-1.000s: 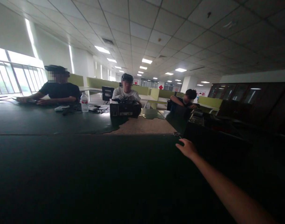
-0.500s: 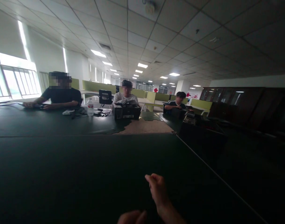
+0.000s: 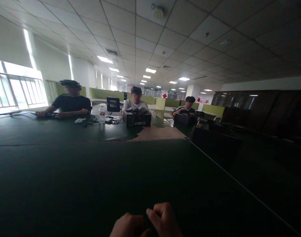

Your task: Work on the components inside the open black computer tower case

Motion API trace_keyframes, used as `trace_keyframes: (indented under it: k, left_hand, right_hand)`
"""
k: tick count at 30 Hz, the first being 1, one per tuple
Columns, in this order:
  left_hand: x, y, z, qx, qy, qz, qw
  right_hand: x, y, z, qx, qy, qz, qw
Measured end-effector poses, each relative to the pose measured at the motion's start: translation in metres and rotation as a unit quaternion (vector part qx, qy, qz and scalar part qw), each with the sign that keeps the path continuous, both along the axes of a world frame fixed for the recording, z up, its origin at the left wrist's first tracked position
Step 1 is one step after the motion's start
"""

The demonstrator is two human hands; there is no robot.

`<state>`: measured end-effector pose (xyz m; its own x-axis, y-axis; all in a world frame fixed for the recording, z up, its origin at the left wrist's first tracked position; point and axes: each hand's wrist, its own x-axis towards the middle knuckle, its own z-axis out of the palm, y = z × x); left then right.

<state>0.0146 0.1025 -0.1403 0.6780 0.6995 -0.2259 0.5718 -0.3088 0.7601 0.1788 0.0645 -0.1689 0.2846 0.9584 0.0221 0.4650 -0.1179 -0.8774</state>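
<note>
Low in the view, my left hand (image 3: pixel 128 225) is closed, its fingers curled under and its lower part cut off by the frame's edge. Just right of it, my right hand (image 3: pixel 164 218) is also closed, with the thumb pressed toward the curled fingers and pointing left. The two hands are close together over the dark table (image 3: pixel 91 177). Anything pinched in them is too small or too dark to make out.
Across the table sit several people. A black box (image 3: pixel 137 119) stands before the middle person, and another dark box (image 3: pixel 183 119) is farther right. A water bottle (image 3: pixel 102 115) and cables (image 3: pixel 91 120) lie left of centre. A brown patch (image 3: pixel 160 133) shows beyond the table's seam.
My right hand has come down and toward my left hand. My left hand has risen slightly further into view. The whole scene has shifted a little to the right.
</note>
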Motion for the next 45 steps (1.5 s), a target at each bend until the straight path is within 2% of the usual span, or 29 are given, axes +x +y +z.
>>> trace_keyframes:
  k: [5,15,20,23,27,35,45]
  left_hand:
    - [-0.001,0.002,0.0,0.004,-0.013,-0.033,0.999]
    - [0.001,0.0,0.002,0.031,0.006,-0.046,0.998]
    - [0.002,0.001,-0.001,0.026,0.04,-0.038,0.998]
    - [0.002,0.0,0.002,0.044,0.033,-0.031,0.998]
    - [0.001,-0.002,0.006,0.034,0.024,-0.021,0.999]
    - [-0.001,0.0,0.006,0.007,0.006,-0.017,1.0]
    - [0.002,-0.002,0.006,0.027,0.005,-0.009,1.0]
  right_hand:
    - [0.0,0.0,0.003,0.008,-0.062,0.048,0.997]
    - [0.0,-0.001,0.007,0.026,-0.112,0.101,0.988]
    - [0.0,0.004,-0.001,0.033,-0.118,0.126,0.984]
    - [0.0,0.005,-0.003,0.041,-0.121,0.134,0.983]
    - [0.0,0.004,-0.002,0.02,-0.119,0.154,0.981]
    - [-0.001,0.004,-0.003,0.032,-0.145,0.148,0.978]
    - [-0.002,0.003,-0.001,0.032,-0.165,0.153,0.974]
